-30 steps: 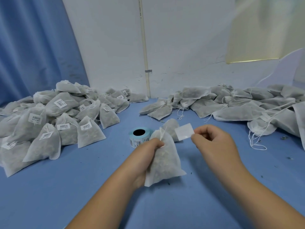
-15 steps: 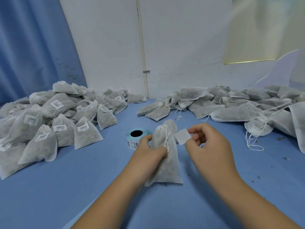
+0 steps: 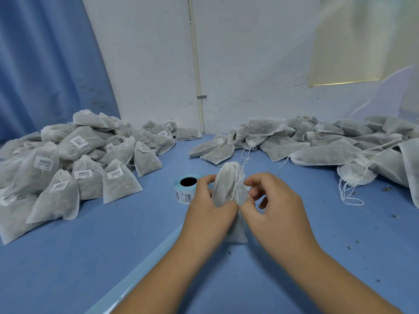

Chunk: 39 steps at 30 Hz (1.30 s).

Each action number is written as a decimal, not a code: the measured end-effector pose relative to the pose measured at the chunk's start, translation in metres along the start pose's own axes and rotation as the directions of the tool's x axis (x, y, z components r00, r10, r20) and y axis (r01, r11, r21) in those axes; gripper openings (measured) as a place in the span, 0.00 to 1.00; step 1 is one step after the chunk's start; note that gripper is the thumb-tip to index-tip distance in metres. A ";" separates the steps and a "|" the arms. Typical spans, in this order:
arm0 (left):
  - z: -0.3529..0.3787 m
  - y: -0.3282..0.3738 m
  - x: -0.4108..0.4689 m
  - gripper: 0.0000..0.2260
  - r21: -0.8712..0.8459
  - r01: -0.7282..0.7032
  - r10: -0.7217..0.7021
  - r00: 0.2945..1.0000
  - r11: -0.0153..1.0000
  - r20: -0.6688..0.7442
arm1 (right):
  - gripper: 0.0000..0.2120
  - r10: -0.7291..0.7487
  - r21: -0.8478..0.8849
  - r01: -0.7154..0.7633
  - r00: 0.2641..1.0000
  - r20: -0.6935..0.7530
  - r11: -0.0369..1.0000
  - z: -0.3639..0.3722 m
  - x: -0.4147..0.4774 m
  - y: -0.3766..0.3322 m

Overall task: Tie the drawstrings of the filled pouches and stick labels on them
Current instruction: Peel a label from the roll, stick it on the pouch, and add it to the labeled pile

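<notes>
Both hands on one pouch, upright at table centre.

L hand [image 3: 208, 214] grips the pouch [image 3: 227, 189] from the left, thumb across its front and fingers curled round the back. R hand [image 3: 276, 214] pinches its right edge, thumb tip pressed low on the front and index bent by the neck; other fingers are loosely curled, holding nothing. String [image 3: 237, 184] hangs down the pouch front. Label roll [image 3: 186, 189] sits just left of the L hand. Labelled pile [image 3: 79, 155] far left and unlabelled pile [image 3: 317, 146] far right on the table [image 3: 68, 257].
</notes>
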<state>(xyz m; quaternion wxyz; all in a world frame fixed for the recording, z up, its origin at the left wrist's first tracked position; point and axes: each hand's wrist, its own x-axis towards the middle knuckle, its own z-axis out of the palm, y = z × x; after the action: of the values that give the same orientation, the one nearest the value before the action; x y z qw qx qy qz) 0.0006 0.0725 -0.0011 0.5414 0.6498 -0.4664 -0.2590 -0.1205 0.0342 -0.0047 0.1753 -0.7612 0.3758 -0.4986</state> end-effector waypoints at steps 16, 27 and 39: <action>-0.001 0.004 -0.006 0.17 0.052 -0.091 0.090 0.996 0.994 0.021 | 0.14 -0.036 0.032 0.032 0.990 0.134 0.999 0.000 0.001 0.002; -0.003 0.011 0.007 0.22 -0.100 0.008 0.019 0.962 0.995 0.272 | 0.19 -0.108 0.025 0.105 0.954 0.279 0.994 -0.005 0.000 0.006; -0.012 0.003 0.003 0.10 -0.412 0.079 -0.021 0.989 0.908 0.144 | 0.12 0.191 0.429 -0.212 0.977 0.092 0.878 -0.012 0.010 0.006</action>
<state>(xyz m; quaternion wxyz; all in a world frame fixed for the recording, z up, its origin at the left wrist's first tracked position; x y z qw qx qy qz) 0.0108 0.0750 0.0053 0.6275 0.5118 -0.4194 -0.4103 -0.1317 0.0241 0.0028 0.4009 -0.6706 0.3275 -0.5313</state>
